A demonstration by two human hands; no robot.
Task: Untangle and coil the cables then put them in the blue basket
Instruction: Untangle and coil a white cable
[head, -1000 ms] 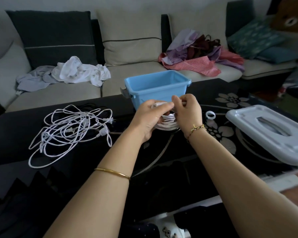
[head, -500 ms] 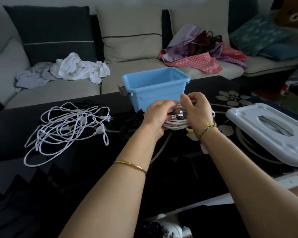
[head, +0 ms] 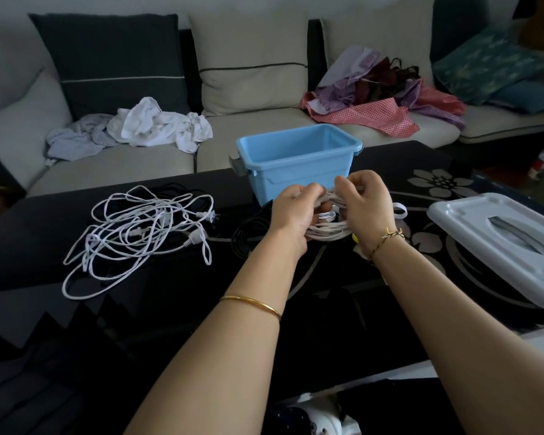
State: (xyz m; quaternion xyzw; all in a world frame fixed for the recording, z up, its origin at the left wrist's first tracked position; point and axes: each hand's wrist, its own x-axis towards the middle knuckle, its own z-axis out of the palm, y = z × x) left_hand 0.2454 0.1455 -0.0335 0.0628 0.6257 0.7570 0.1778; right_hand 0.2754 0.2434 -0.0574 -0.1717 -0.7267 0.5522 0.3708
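Note:
A coiled white cable [head: 330,231] hangs between both hands just in front of the blue basket [head: 299,161]. My left hand [head: 291,215] grips the coil's left side with curled fingers. My right hand [head: 366,200] pinches its upper strands from the right. The basket's inside looks empty from here. A tangled heap of white cables [head: 139,230] with plugs lies on the black table [head: 170,309] to the left. A black cable [head: 248,233] lies coiled on the table beside my left hand.
The basket's white lid [head: 500,240] lies at the table's right edge. A small white loop [head: 401,211] lies beyond my right wrist. Behind the table, a sofa holds white clothes [head: 157,127] and coloured clothes [head: 380,89].
Both hands with the white coil have shifted slightly right and stay in front of the basket; the fingers keep working the strands. The tangled heap has not moved.

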